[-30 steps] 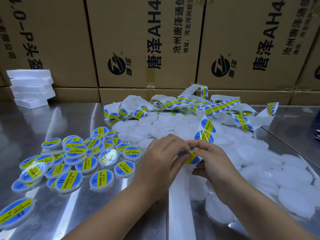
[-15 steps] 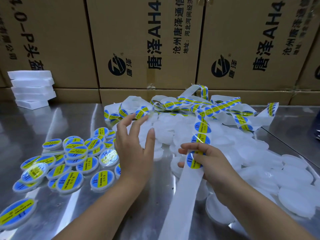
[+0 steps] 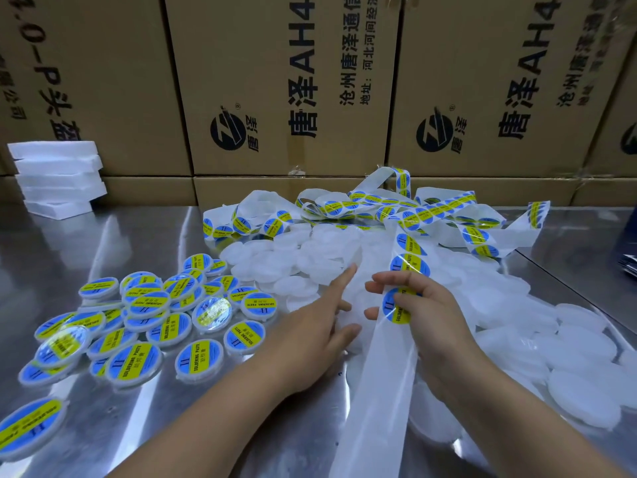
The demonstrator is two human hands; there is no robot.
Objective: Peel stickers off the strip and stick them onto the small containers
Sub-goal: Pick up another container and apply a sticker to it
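A long white backing strip [image 3: 386, 381] with round blue-and-yellow stickers runs from a tangled heap at the back toward me. My right hand [image 3: 424, 312] grips the strip, its thumb on the nearest sticker [image 3: 396, 307]. My left hand [image 3: 317, 332] is spread, fingers apart, reaching over the pile of plain white round containers [image 3: 310, 270] just left of the strip; its fingertips lie on or just above one, and it holds nothing that I can see. Labelled containers [image 3: 144, 319] lie in a cluster to the left.
The work surface is a shiny metal table [image 3: 103, 236]. Cardboard boxes [image 3: 275, 81] form a wall at the back. A stack of white foam blocks [image 3: 58, 177] sits at the back left. More plain white containers [image 3: 568, 374] spread to the right.
One second ago both hands pinched a sticker on the strip. My left hand then let go, swung out left, and now reaches back toward the white containers beside the strip. My right hand keeps the strip.
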